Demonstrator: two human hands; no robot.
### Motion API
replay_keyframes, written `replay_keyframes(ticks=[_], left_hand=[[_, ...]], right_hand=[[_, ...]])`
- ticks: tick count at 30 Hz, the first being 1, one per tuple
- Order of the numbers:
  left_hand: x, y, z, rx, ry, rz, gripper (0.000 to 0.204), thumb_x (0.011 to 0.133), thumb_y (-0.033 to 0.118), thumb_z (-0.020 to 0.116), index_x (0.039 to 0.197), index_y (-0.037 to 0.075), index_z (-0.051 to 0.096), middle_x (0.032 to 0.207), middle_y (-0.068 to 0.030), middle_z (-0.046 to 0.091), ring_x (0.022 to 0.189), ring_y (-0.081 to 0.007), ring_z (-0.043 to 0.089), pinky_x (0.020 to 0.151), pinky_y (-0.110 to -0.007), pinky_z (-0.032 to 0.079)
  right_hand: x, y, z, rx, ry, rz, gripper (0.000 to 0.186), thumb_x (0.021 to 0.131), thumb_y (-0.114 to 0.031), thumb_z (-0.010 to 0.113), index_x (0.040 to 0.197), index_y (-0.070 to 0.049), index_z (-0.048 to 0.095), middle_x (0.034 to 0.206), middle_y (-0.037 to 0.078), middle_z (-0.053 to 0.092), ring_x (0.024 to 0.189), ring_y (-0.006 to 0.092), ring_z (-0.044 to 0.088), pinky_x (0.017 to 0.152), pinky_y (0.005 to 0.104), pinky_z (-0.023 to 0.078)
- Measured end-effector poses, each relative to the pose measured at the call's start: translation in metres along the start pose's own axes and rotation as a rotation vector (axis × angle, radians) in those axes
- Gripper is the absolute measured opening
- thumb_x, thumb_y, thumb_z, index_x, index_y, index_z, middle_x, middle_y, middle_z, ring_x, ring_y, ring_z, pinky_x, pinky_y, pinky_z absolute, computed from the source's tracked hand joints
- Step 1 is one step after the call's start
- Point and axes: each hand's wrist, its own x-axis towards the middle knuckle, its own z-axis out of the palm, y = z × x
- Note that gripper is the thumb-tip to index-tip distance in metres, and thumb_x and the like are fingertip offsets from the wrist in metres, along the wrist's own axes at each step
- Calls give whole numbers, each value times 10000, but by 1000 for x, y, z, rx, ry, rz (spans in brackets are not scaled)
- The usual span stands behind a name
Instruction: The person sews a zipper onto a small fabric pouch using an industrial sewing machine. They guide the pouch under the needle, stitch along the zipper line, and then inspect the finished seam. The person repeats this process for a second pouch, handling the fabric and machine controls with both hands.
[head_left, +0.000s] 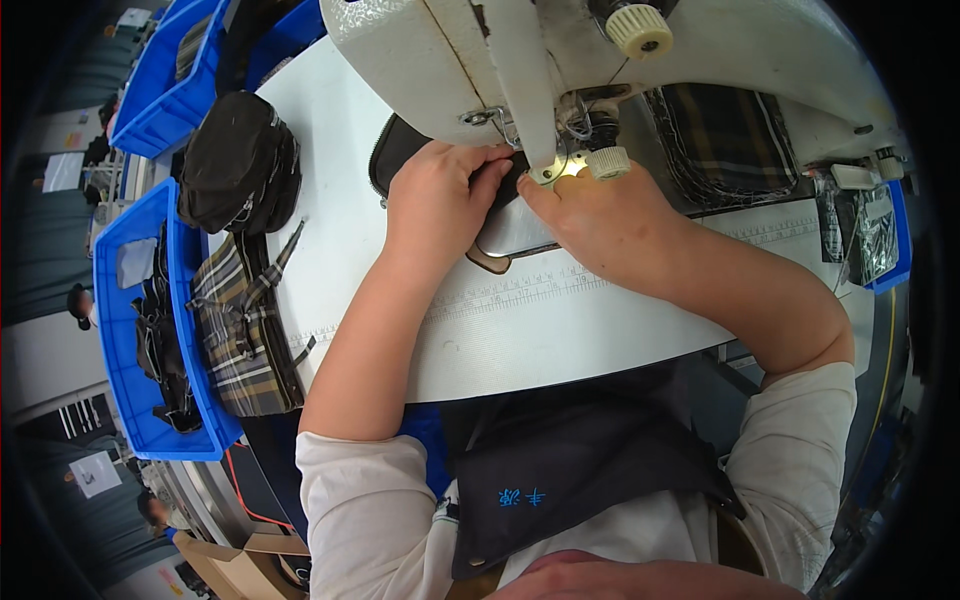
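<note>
My left hand (435, 195) is closed, thumb against fingers, on a dark fabric piece (393, 150) with a zipper-like curved edge. That piece lies on the sewing machine's bed, left of the needle area. My right hand (610, 220) is bent over the work just beside the lit needle area of the white sewing machine (690, 60); its thumb and fingers press at the fabric's edge, and the fingertips are partly hidden by the machine head. A metal plate (515, 230) shows between my hands. The needle itself is hard to make out.
At left are a stack of dark fabric pieces (240, 160), plaid fabric (240, 340) and blue bins (210, 400). Dark plaid panels (725, 140) lie under the machine arm. A printed ruler strip (540, 285) crosses the white table (480, 355). Small packets (877, 235) sit at right.
</note>
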Motion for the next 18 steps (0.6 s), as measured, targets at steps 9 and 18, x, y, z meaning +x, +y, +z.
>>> replay_keyframes(ticks=[9,18], left_hand=[[-17,14,-36,1,-200,117,486,810,129,753,1282,81,645,1276,-110,668,1168,-308,647,967,-404,550],[-18,14,-33,-122,-178,47,390,798,98,706,1183,47,746,1195,-124,703,994,-296,705,836,-383,577]], right_hand=[[-2,7,6,25,60,-27,267,811,-76,687,1067,-3,701,674,72,688,634,244,716,568,369,541],[-5,5,0,52,-12,-11,305,820,-83,699,1124,-114,696,792,55,670,734,237,708,629,375,564]])
